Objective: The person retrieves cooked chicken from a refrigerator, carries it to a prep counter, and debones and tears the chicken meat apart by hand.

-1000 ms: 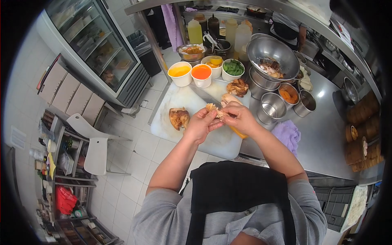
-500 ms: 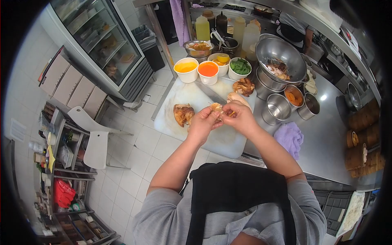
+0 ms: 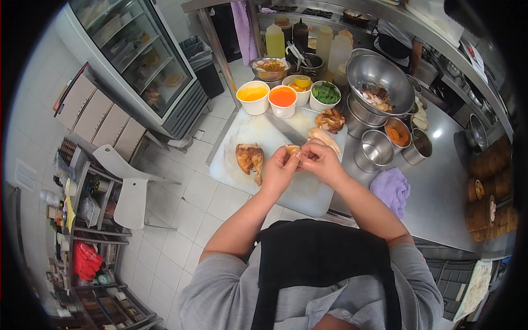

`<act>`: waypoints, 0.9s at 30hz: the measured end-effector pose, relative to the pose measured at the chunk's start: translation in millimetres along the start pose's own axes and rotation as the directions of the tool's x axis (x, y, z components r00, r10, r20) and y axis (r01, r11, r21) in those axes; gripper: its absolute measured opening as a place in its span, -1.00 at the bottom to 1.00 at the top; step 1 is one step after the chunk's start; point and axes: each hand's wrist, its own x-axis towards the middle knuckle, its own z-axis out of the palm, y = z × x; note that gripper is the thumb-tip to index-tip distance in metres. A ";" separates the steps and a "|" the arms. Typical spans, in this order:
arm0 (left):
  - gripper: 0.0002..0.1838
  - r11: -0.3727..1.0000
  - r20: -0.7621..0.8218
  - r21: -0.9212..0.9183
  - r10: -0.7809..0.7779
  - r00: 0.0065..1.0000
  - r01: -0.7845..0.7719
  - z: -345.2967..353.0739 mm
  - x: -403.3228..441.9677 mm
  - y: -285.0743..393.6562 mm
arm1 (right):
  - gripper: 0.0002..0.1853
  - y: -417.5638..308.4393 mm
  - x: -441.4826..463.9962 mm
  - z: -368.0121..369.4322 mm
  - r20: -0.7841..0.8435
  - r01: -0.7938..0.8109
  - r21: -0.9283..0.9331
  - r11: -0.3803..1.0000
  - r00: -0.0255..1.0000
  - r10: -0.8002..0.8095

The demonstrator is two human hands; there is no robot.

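Observation:
Over the white cutting board, my left hand and my right hand meet, fingers pinched together around a small piece of browned chicken. Most of that piece is hidden by the fingers. A larger roasted chicken piece lies on the board left of my left hand. Beyond my right hand is a pale piece of meat, partly covered by the hand. Another browned chicken piece sits at the board's far right. A grey knife blade lies diagonally on the board beyond my hands.
Along the board's far edge stand tubs of yellow sauce, orange sauce and green leaves. A large steel bowl, a steel pot and a purple cloth are to the right. Another person stands behind.
My hands stay together over the board, and my right fingers have shifted slightly, closing in over the chicken piece. The whole view has moved a little.

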 end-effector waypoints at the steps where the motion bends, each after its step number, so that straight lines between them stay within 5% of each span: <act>1: -0.78 1.000 -0.002 0.000 0.001 1.000 -0.001 -0.1 0.8 -1.0 | -0.80 1.2 0.0 -0.2 0.001 0.001 0.001 1.000 1.000 -0.001; 10: -0.81 0.972 -0.069 0.195 0.144 0.987 -0.128 4.0 6.9 -12.4 | -0.84 11.8 1.1 4.5 -0.115 0.035 -0.222 0.974 0.991 -0.062; 12: -0.79 0.896 -0.021 0.366 0.278 0.960 -0.251 1.0 6.2 -12.8 | -0.82 4.4 -0.5 2.2 -0.137 0.113 -0.204 0.972 0.980 -0.143; 16: -0.71 0.868 0.047 0.359 0.350 0.936 -0.343 -1.4 4.9 -12.8 | -0.84 -1.5 -0.7 0.7 -0.180 0.178 -0.065 0.982 0.966 -0.187; 27: -0.71 0.959 -0.054 0.078 0.278 0.959 -0.274 7.9 7.8 -1.5 | -0.72 -32.7 -7.9 -5.0 -0.071 0.303 -0.318 0.898 0.937 -0.342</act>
